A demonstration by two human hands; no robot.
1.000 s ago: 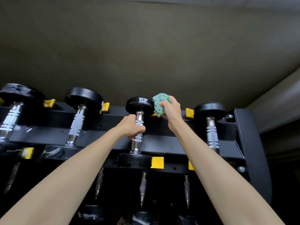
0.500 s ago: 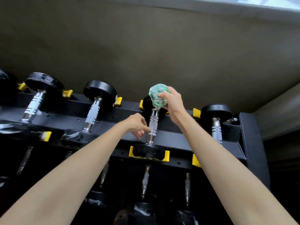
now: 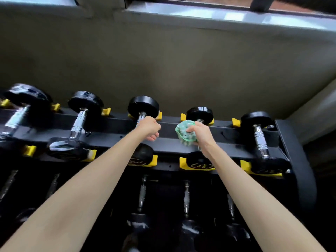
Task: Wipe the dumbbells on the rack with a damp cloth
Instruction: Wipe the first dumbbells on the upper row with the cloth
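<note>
Flanking the right hand's (image 3: pixel 201 132) cloth (image 3: pixel 183 133), racked dumbbells (image 3: pixel 261 135) rest on yellow cradles (image 3: pixel 184 163).

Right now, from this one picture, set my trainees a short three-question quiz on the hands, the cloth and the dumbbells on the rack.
1. True or false: the right hand holds the green cloth on the handle of the fourth dumbbell from the left, top row.
2. How many dumbbells show on the top row of the rack? A two, B five, C nine.
3. Fill in: the left hand grips the handle of the ___ dumbbell from the left.
Key: 1 true; 2 B; 3 third, so the third dumbbell.
</note>
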